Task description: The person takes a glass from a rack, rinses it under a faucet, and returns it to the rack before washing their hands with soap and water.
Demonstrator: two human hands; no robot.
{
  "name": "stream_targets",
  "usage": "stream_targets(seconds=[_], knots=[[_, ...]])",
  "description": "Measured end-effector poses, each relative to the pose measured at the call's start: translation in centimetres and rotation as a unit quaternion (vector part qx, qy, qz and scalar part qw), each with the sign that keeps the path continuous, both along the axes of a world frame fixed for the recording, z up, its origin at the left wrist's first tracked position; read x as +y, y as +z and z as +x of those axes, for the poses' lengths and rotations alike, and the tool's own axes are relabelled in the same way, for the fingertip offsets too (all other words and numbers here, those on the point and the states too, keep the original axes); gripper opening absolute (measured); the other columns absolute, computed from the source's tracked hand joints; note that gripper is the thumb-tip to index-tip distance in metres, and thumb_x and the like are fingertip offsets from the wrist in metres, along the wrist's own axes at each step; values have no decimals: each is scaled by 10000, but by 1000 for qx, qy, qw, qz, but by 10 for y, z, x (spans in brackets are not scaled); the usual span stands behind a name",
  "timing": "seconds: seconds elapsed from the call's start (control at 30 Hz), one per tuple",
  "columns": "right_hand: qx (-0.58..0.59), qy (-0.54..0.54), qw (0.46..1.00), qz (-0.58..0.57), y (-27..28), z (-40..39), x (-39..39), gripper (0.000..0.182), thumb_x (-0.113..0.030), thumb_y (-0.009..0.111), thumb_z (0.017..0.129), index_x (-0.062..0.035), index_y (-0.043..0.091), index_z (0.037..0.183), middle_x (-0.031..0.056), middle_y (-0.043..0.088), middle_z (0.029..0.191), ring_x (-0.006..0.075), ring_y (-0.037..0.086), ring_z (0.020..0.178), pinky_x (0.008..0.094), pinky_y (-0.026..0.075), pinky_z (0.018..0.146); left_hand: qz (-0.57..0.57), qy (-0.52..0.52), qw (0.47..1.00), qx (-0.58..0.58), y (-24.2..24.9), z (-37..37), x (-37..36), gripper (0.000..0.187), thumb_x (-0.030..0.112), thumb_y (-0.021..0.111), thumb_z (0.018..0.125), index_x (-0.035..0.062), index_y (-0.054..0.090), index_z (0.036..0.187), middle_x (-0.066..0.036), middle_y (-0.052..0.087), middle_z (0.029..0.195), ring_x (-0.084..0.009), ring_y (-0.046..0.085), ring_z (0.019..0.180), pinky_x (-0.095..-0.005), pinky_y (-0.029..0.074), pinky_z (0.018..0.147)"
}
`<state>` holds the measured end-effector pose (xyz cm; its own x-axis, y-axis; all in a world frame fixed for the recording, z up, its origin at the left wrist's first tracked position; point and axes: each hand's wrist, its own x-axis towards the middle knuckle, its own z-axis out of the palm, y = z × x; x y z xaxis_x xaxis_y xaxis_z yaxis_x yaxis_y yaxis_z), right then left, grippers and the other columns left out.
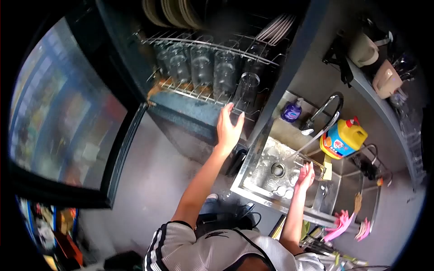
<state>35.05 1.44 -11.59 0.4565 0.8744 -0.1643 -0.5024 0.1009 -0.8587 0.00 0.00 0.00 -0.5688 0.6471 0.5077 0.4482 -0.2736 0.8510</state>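
Note:
My left hand (228,131) reaches up to the lower shelf of a dish cabinet, thumb and fingers apart and nothing held. Its fingertips are right by the base of a clear drinking glass (247,88) at the shelf's right end. My right hand (304,176) is over the steel sink (257,174), fingers stretched upward, beside a thin wire rack (316,168). A yellow sponge (327,169) is just right of those fingers. From the curved faucet (333,113) a stream of water runs into the basin, near the drain (278,170).
Several upturned glasses (201,67) line the wire shelf, with plates (275,29) above. The open cabinet door (122,149) stands left. Behind the sink are a purple soap bottle (292,110) and a yellow jug (343,137). Pink gloves (340,226) hang at the front; mugs (387,79) sit on a ledge.

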Motion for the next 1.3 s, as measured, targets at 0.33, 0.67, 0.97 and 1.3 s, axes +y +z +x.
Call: stream_targets(seconds=[0.33, 0.67, 0.97, 1.3], knots=[[64, -81, 995, -8, 48, -85, -47, 257, -250, 627, 777, -75, 577, 959, 50, 607, 880, 130, 569, 775, 247, 450, 681, -159, 55, 975, 146, 48, -25, 54, 808, 304, 745, 607, -65, 302, 1173, -190, 373, 1045, -358, 445, 949, -411, 401, 791], [80, -118, 990, -13, 54, -82, -76, 236, -230, 648, 763, -68, 563, 913, 62, 593, 859, 113, 560, 696, 220, 461, 609, -107, 144, 970, 165, 40, -16, 70, 798, 267, 772, 552, -16, 351, 1168, -169, 360, 1095, -308, 369, 985, -399, 306, 834], [37, -117, 992, 14, 85, -98, -72, 158, -192, 650, 766, -101, 556, 856, 52, 601, 879, 103, 564, 763, 216, 460, 663, 70, 90, 982, 151, 19, -17, 67, 782, 151, 763, 524, 20, 326, 1159, -151, 399, 1167, -313, 377, 1066, -443, 243, 887], [52, -89, 995, 3, 77, -101, -67, 139, -194, 646, 767, -98, 578, 841, 48, 610, 877, 95, 566, 776, 210, 447, 680, 46, 77, 991, 102, 19, -29, 50, 741, 224, 774, 525, 28, 395, 1131, -129, 490, 1081, -278, 425, 1046, -411, 260, 891]])
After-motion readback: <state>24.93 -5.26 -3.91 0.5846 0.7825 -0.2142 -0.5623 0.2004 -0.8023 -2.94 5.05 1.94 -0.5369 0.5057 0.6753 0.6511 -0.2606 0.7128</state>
